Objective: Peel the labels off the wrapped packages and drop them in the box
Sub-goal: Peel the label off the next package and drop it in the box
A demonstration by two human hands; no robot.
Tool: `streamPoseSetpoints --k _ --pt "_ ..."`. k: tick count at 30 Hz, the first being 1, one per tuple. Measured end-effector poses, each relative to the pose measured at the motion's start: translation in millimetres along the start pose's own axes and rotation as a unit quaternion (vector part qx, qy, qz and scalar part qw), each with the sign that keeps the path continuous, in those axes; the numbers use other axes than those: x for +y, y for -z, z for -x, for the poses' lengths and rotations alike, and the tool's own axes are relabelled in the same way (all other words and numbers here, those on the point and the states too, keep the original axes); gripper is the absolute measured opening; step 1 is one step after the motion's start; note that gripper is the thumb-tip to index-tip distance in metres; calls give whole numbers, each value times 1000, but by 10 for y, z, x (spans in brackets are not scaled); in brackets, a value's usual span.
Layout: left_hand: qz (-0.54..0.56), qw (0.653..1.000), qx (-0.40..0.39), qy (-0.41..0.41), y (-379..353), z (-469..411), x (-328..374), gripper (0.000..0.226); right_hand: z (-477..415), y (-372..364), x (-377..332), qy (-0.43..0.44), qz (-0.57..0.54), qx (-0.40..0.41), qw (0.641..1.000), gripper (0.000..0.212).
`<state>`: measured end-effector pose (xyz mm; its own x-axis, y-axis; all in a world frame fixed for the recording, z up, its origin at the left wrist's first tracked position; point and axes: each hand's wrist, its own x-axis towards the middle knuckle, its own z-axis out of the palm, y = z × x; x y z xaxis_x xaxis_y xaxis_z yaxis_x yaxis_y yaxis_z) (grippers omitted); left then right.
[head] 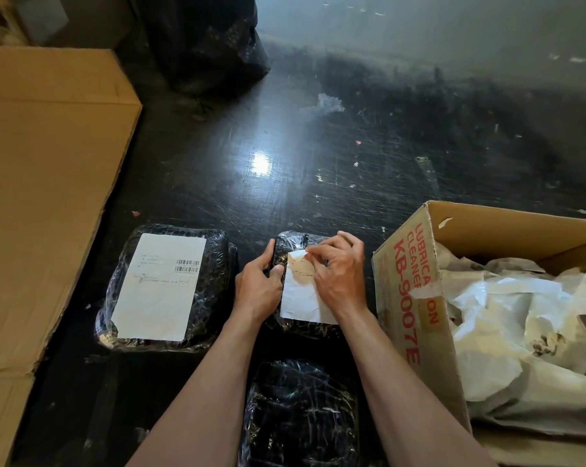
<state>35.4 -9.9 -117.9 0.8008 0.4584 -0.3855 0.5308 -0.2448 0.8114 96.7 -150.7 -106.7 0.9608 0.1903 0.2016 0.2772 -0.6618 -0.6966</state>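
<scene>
Hands: left (258,287) steadies package (289,246), right (338,269) pinches label (301,298) top

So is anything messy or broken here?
Yes. The box has a torn rim and peeling tape. Paper scraps litter the floor. The label under both hands is wrinkled, its top corner lifted.

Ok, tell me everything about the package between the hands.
The middle package is a dark bundle in shiny clear wrap, lying flat on the black floor. The left hand steadies its left edge. The right hand pinches the top of its creased white label, which is partly lifted.
</scene>
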Motion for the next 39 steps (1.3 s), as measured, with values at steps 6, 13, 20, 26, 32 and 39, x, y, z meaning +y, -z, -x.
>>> streamPoseSetpoints --k 6,13,20,26,32,39 --pt "-26 999 -31 -23 -1 23 56 59 52 10 60 -36 -18 6 999 10" --pt "-43 995 -85 -36 76 -15 97 58 -59 124 52 -88 -18 -35 995 6" --pt "-55 996 -59 -23 71 26 142 57 2 115 28 -85 -36 -29 995 6" --pt "-65 997 -38 -9 41 -34 105 58 95 123 -12 -62 -42 -11 997 9" --pt "-69 995 -71 -15 14 -52 106 61 76 162 61 -80 -28 -12 996 9" --pt "-30 991 -126 -23 118 42 -50 68 -54 196 36 -118 -17 -48 992 11"
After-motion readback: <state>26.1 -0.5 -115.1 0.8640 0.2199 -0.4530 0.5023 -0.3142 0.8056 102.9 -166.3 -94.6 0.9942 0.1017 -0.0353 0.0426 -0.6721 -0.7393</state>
